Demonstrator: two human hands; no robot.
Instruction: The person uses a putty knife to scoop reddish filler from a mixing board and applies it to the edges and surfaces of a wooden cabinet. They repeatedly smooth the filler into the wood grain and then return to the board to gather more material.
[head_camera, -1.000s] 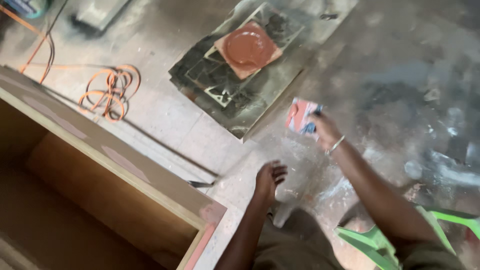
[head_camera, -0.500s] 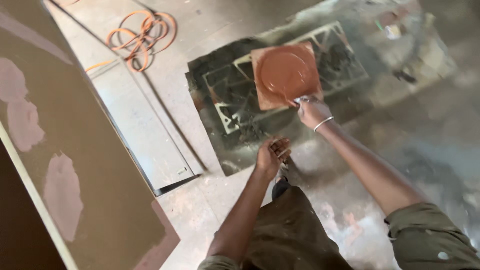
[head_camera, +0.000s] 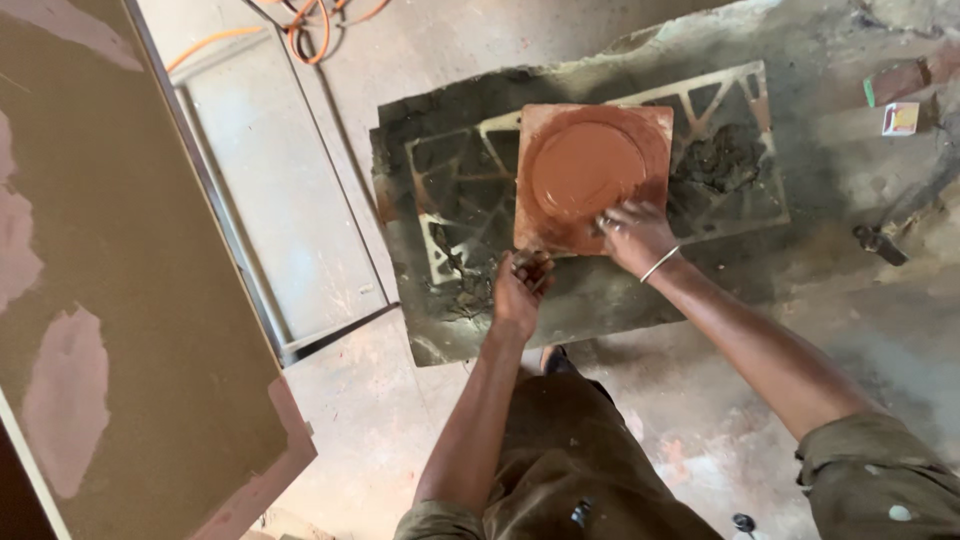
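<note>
A square board (head_camera: 655, 125) carrying a round mound of reddish-brown paste (head_camera: 585, 170) lies on a dark patterned slab (head_camera: 460, 190) on the floor. My right hand (head_camera: 633, 232) rests at the board's near right edge, fingers bent down onto the paste; a thin bracelet circles the wrist. Whether it holds a tool is hidden. My left hand (head_camera: 520, 285) touches the board's near left corner, fingers curled and smeared with paste.
A large brown panel (head_camera: 120, 280) with pink filler patches stands at left. A grey sheet (head_camera: 270, 210) lies beside the slab. Orange cable (head_camera: 320, 15) coils at the top. A small box (head_camera: 900, 118) and a dark tool (head_camera: 880, 243) lie at right.
The view has swung from the wooden cabinet toward the slab. My right hand came down from mid-air, where it held a small flat object, onto the paste board; my left hand reached the board's corner.
</note>
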